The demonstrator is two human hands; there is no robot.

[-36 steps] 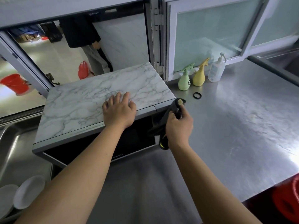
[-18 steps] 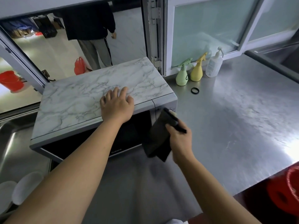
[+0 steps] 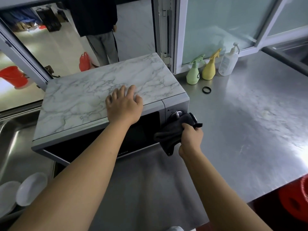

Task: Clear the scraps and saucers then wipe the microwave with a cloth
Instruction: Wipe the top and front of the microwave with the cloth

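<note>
Dark cloth [image 3: 173, 134] bunched in my right hand [image 3: 190, 139] seems pressed against the microwave [image 3: 100, 90] dial panel, my left hand [image 3: 124, 107] resting flat on top.

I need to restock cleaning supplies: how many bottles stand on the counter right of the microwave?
3, in a row by the window frame: a green spray bottle, a yellow spray bottle beside it, then a clear pump bottle on the right. None looks hidden.

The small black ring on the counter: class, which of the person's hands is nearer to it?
Right. The right hand, gripping the dark cloth at the microwave front, is below and left of the black ring; the left hand rests on the microwave top, farther left.
</note>
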